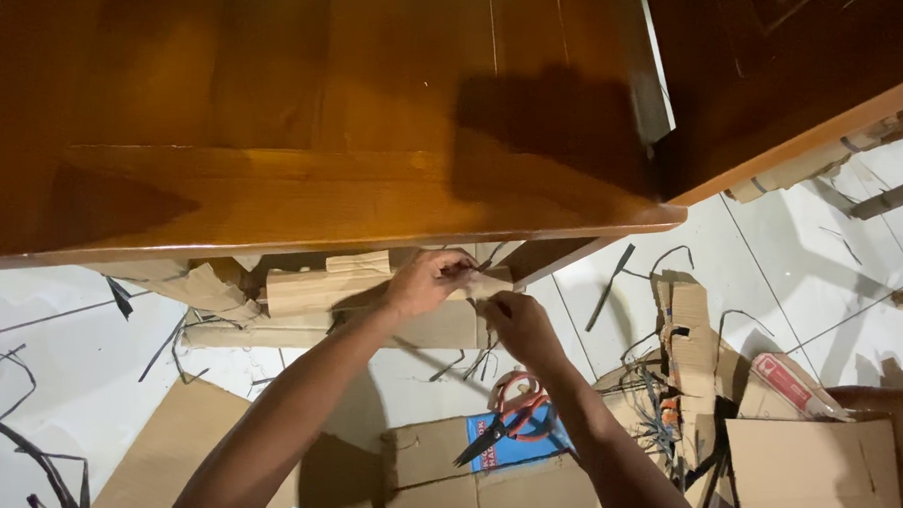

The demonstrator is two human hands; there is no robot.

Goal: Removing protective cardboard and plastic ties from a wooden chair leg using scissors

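While the polished wooden furniture top (pixel 316 109) fills the upper half of the view, the work sits just beneath its front edge, where brown cardboard corner padding (pixel 370 296) is wrapped around the underside, over the white tiled floor (pixel 57 370).

Going from the left: black plastic strapping (pixel 25 439) lies in loose curls on the tiles, and a flattened cardboard sheet (pixel 175 435) lies nearer the camera. The left hand (pixel 426 281) is closed on the upper edge of the padding, fingers pinched around a folded flap. The right hand (pixel 519 324), just beside it and lower, grips the same piece at its end (the fingertips are tucked behind the cardboard, so how tight that grip is cannot be told).

To peel this well, I judge it best to hold the wrap steady with one hand and pull with the other along the edge, away from the varnish, keeping any blade off the wood. Red-handled scissors (pixel 511 416) lie open on a blue-printed carton (pixel 510 441) below the wrists, within reach.

Further right, a heap of torn cardboard scraps (pixel 688 362) lies on the tiles. What fastens the padding, tape or strap, is lost in shadow under the overhang, and the furniture's legs are cut off.
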